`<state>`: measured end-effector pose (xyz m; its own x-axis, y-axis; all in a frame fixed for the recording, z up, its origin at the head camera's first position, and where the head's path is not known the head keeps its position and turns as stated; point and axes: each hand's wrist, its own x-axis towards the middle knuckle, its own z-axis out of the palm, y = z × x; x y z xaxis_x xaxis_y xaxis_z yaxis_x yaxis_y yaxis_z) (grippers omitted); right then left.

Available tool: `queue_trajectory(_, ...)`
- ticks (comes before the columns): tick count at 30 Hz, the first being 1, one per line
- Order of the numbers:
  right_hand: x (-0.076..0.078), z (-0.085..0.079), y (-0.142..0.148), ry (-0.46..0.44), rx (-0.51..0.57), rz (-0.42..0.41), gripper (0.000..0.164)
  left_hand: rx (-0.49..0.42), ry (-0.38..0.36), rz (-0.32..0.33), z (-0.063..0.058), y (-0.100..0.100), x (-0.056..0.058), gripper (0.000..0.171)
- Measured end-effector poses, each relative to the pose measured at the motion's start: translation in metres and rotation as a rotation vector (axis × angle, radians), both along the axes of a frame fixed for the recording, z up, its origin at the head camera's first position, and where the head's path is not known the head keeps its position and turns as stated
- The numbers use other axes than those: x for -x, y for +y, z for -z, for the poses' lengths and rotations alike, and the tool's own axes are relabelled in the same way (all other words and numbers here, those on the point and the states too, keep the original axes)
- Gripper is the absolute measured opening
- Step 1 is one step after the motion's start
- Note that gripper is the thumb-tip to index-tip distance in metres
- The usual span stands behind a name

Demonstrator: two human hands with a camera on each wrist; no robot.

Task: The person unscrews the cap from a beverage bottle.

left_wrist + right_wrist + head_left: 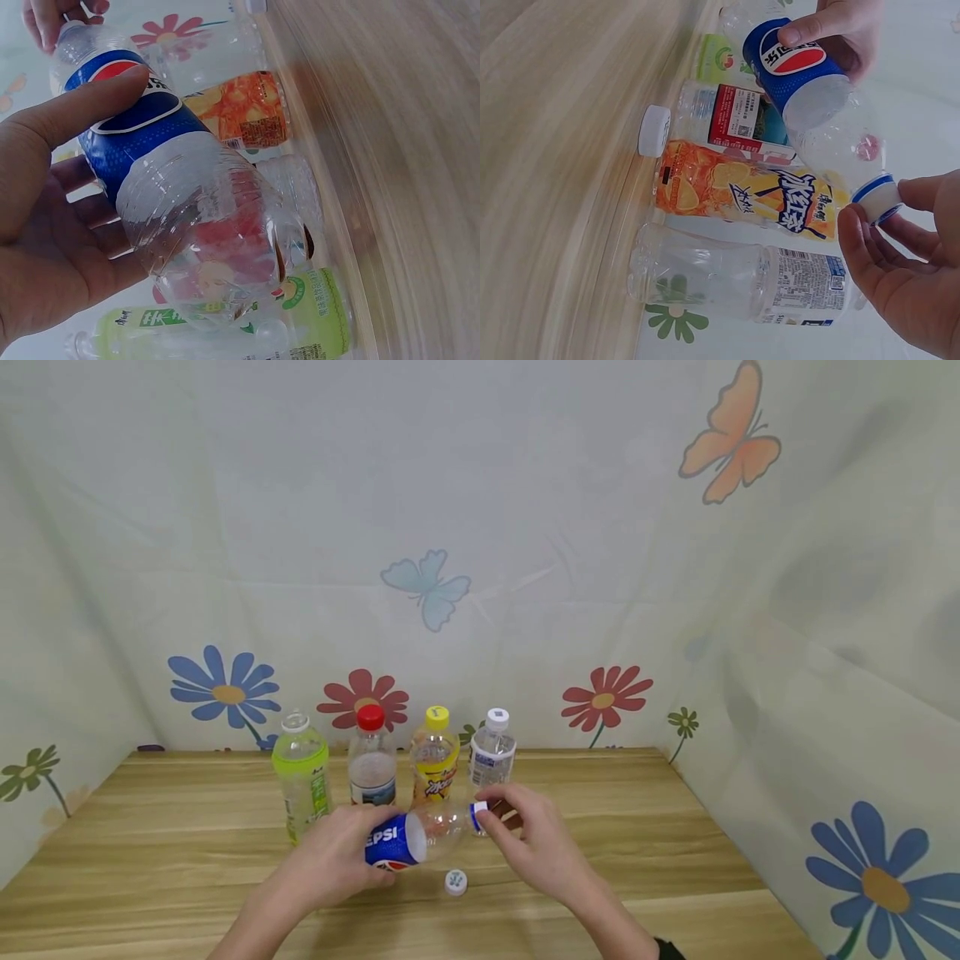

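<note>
My left hand [337,852] grips an empty clear Pepsi bottle [393,842] round its blue label, thumb across the front in the left wrist view. The bottle lies tilted nearly sideways above the table, its neck pointing right. At the neck end, my right hand [536,839] pinches a white cap with a blue band [879,199] between thumb and fingers. The cap sits at the bottle's mouth; whether it is threaded on, I cannot tell. A loose white cap [455,882] rests on the table below the bottle.
Behind the hands several bottles stand in a row: a green-labelled bottle [302,768] without a cap, a red-capped bottle [372,768], a yellow-capped iced tea bottle [435,764] and a white-capped bottle [492,756]. The wooden table [150,860] meets a flower-printed cloth [525,635] behind.
</note>
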<state>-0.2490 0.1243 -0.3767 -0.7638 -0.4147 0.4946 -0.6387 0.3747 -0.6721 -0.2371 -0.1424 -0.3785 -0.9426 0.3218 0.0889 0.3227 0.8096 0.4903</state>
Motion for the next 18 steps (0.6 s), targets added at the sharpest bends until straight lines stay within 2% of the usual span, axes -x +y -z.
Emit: queue_trajectory(18, -0.0001, -0.0025, 0.0004, -0.029, 0.032, -0.079, 0.028, 0.0, -0.014, -0.002, 0.0004, -0.0011, 0.0, 0.073)
